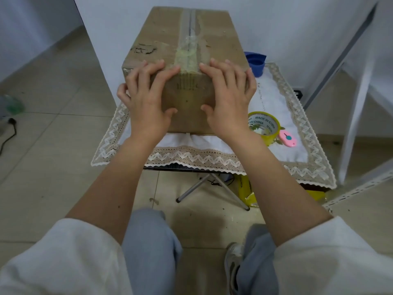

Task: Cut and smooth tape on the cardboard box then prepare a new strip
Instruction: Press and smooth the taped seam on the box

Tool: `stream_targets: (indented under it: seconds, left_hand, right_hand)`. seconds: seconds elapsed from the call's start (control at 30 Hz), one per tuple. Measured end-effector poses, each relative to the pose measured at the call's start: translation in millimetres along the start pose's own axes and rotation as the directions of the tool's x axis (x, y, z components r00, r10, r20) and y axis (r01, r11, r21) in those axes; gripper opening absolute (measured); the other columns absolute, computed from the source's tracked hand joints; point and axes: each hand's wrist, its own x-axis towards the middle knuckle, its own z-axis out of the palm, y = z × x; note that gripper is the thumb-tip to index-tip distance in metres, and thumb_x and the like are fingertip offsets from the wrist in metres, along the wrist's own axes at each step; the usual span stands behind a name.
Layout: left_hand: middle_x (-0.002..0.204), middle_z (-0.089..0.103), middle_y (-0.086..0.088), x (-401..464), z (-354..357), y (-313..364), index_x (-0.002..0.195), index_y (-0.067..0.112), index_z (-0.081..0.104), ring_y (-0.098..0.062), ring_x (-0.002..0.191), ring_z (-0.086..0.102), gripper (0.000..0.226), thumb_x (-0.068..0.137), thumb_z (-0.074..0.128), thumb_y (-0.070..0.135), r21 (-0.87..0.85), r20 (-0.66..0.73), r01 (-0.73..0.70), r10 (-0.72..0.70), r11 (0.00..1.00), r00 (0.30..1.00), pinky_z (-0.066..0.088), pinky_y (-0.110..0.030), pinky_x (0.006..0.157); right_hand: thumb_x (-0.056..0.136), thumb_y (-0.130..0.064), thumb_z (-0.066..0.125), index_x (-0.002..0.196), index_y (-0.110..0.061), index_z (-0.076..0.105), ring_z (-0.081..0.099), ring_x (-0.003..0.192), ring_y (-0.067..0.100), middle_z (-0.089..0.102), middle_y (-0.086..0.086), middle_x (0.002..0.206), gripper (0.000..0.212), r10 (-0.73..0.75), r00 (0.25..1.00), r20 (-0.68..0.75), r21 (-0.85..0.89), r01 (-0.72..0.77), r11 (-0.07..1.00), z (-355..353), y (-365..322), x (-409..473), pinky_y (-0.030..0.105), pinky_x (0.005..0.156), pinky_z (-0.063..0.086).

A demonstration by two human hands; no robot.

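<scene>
**Cardboard box pressed under two flat hands at its near edge**

Cardboard box (187,50) stands on the left part of a small table, its long axis running from near to far, with a strip of tape (188,54) down the middle seam of its top and over the near face. The left hand (146,96) and the right hand (228,99) lie spread on either side of that strip, fingers straight and pressing over the near top edge, thumbs on the near face. Neither hand grips anything.

The box's near face sits a little back from the table's near edge, leaving a band of cloth free in front. Its left side is close to the table's left edge. To its right there is open cloth, where a yellow tape roll (263,126) stands just beside the right wrist, and a pink utility knife (287,138) lies touching or almost touching the roll on its right. A blue cap-like object (256,61) shows at the far right corner of the box.

A white cloth with a lace border (191,158) covers the table, and folding metal legs (212,188) show beneath it. The floor (53,145) is pale tile. A white wall (106,28) rises behind the box, and a white metal frame (357,103) leans at the right. A black cable (9,133) lies at the far left.
</scene>
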Motion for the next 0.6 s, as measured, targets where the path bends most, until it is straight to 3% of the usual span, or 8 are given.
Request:
stream_targets:
  seconds: [0.1,0.2,0.33,0.5,0.6]
  left_hand:
    - [0.151,0.039,0.009,0,-5,8,0.138,0.04,0.045,-0.02,0.145,0.024,0.094,0.056,0.081,0.011,-0.01,0.025,0.03,-0.03,0.999,0.999,0.014,-0.039,0.106]
    - [0.155,0.036,0.008,0,-11,18,0.139,0.039,0.045,-0.021,0.149,0.02,0.096,0.055,0.083,0.013,-0.034,0.059,0.056,-0.054,0.998,0.997,0.015,-0.048,0.112]
    - [0.161,0.029,0.004,1,-16,34,0.141,0.036,0.043,-0.023,0.153,0.015,0.094,0.06,0.086,0.02,-0.055,0.084,0.106,-0.101,0.993,0.991,0.012,-0.053,0.118]
    - [0.152,0.041,0.008,-12,-24,65,0.137,0.035,0.049,-0.018,0.142,0.032,0.08,0.066,0.081,0.018,-0.15,0.048,0.068,-0.061,0.986,0.997,0.021,-0.045,0.113]
    - [0.131,0.057,0.011,-25,-25,84,0.125,0.03,0.061,-0.013,0.123,0.049,0.056,0.074,0.076,0.012,-0.286,0.017,0.031,-0.027,0.958,0.999,0.027,-0.028,0.096]
  right_hand:
    - [0.062,-0.013,0.082,0.146,-0.028,0.04,0.027,0.146,0.022,0.039,-0.004,0.153,0.095,-0.038,0.995,0.091,-0.034,0.042,0.999,-11,3,0,0.044,0.119,0.004]
    - [0.071,-0.011,0.08,0.151,-0.027,0.031,0.02,0.15,0.023,0.029,-0.001,0.16,0.095,-0.081,0.976,0.201,-0.033,0.09,0.995,-27,8,4,0.046,0.121,0.004]
    - [0.073,-0.011,0.08,0.147,-0.023,0.04,0.025,0.149,0.024,0.031,0.004,0.159,0.085,-0.074,0.978,0.196,0.037,0.068,0.997,-43,12,2,0.046,0.121,0.006]
    - [0.079,-0.021,0.076,0.137,-0.022,0.052,0.041,0.135,0.024,0.05,0.001,0.143,0.062,0.029,0.999,0.036,0.128,-0.034,0.991,-65,21,-23,0.039,0.111,0.027]
    - [0.088,-0.027,0.07,0.132,-0.023,0.055,0.049,0.125,0.02,0.059,-0.004,0.131,0.046,0.144,0.989,0.046,0.156,-0.149,0.976,-83,33,-43,0.035,0.103,0.035]
